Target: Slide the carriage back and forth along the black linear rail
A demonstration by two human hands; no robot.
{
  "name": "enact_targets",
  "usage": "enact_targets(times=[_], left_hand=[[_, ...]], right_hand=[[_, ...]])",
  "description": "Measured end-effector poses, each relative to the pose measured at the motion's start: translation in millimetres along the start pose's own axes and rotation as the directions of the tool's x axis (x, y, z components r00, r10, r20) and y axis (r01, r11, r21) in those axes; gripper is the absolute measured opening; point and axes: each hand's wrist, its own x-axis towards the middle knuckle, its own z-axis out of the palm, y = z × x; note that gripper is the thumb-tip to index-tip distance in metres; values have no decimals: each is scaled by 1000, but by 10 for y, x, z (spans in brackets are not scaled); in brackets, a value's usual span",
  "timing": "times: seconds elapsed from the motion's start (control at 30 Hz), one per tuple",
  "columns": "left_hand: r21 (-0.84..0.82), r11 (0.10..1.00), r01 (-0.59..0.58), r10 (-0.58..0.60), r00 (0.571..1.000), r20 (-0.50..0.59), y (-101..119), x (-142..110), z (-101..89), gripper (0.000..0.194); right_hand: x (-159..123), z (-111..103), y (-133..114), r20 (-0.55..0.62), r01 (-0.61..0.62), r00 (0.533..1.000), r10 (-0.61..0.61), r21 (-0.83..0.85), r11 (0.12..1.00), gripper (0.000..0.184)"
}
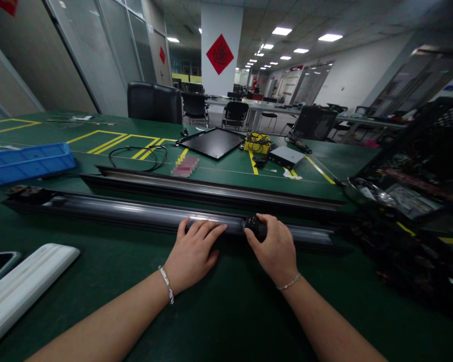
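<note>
A long black channel point(109, 216) with a shiny silver inner surface point(143, 208) lies across the green table in front of me. My left hand point(194, 251) rests on its middle, fingers spread over the silver surface and thumb at the near side. Just right of that, my right hand point(275, 246) has thumb and fingers around a small black part point(253, 225) seated in the channel; its exact kind is hard to make out, and my hand hides its right side. A second, similar black channel point(211, 191) lies parallel behind.
On the left stand a blue plastic bin point(30, 162) and a white long-edged object point(33, 291). Farther back are a black flat panel point(213, 142), a yellow box with cables point(257, 142), a grey box point(286, 157) and a looped black cable point(138, 156). Dark cluttered equipment point(411, 241) fills the right.
</note>
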Motion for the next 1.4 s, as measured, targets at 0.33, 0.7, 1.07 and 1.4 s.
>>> enact_targets(times=[0.33,0.7,1.07,1.4], left_hand=[[-22,1000,19,-19,1000,7,13,8,0,51],[-25,1000,16,-16,1000,9,14,6,2,51],[-52,998,28,-26,999,25,9,1,-19,51],[-44,999,13,-12,1000,20,4,-2,9,52]], right_hand=[[35,29,-64,5,-63,998,64,-34,997,41],[57,-6,-65,27,-25,999,26,-28,999,27],[88,-57,-83,77,-21,997,25,-46,999,26],[83,-44,-63,100,-27,994,34,-67,997,27]])
